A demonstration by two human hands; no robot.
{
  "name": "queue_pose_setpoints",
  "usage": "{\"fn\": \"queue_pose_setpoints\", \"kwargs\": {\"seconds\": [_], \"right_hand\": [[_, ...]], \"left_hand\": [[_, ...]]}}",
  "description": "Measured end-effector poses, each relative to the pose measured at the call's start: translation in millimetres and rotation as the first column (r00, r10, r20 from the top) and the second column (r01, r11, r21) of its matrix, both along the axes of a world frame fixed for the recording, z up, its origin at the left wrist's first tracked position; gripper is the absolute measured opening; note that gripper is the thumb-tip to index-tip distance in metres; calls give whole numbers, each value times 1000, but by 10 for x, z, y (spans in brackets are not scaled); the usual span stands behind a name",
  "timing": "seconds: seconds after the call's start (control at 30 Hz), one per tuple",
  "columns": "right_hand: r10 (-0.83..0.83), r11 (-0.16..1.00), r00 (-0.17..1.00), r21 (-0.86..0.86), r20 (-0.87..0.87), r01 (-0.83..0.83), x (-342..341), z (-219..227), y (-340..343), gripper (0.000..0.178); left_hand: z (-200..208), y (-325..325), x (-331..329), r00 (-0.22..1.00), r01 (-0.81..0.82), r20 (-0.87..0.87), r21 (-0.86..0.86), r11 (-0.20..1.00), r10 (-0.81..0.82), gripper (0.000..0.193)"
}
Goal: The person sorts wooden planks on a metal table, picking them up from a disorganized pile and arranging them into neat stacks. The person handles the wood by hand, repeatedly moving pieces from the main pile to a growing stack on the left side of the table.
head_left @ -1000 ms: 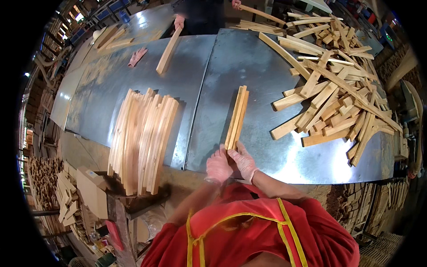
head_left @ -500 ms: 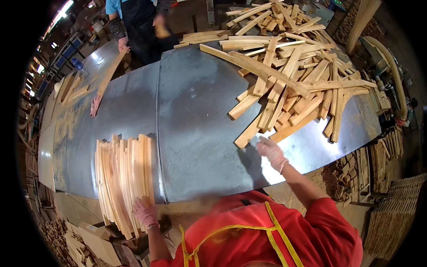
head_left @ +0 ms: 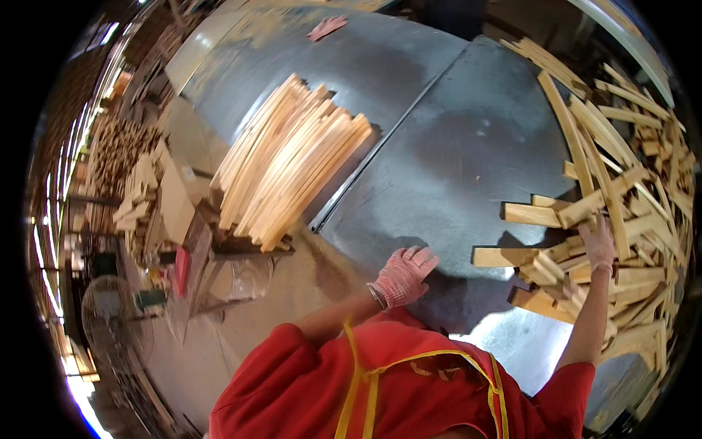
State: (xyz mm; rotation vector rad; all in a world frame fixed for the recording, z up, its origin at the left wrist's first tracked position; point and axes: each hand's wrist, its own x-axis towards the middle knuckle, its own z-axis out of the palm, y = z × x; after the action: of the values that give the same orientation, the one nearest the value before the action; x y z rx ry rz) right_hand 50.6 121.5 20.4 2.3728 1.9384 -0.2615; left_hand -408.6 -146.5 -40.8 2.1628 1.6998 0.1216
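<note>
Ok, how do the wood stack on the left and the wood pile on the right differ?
The wood stack lies in near-parallel strips; the wood pile has pieces crossing at many angles. The wood pile spreads wider than the wood stack. The right hand is at the wood pile; no hand touches the wood stack. Both are pale wood.

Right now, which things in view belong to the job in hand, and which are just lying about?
In use, it seems:
Right hand, in among the wood pile
Left hand, near the table's front edge, nothing visibly held
Stick row
Metal table

Probably just lying about:
Pink glove, on the table
Cardboard box
</note>
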Motion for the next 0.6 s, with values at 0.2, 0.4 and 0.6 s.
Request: {"fn": "queue_pose_setpoints", "kwargs": {"seconds": [0.2,0.4,0.6], "right_hand": [[316,946,933,-130,171,-296,-513,-61,-1088,94],[601,790,783,32,160,-612,-495,-574,-2310,117],[383,905,910,-262,159,-335,-247,-611,-2411,115]], "left_hand": [[-124,-293,-1131,869,-419,-201,187,889,452,74],[-96,-260,-2682,525,-642,-452,347,684,722,76],[-542,-476,-3019,642,-546,-456,294,785,617,78]]}}
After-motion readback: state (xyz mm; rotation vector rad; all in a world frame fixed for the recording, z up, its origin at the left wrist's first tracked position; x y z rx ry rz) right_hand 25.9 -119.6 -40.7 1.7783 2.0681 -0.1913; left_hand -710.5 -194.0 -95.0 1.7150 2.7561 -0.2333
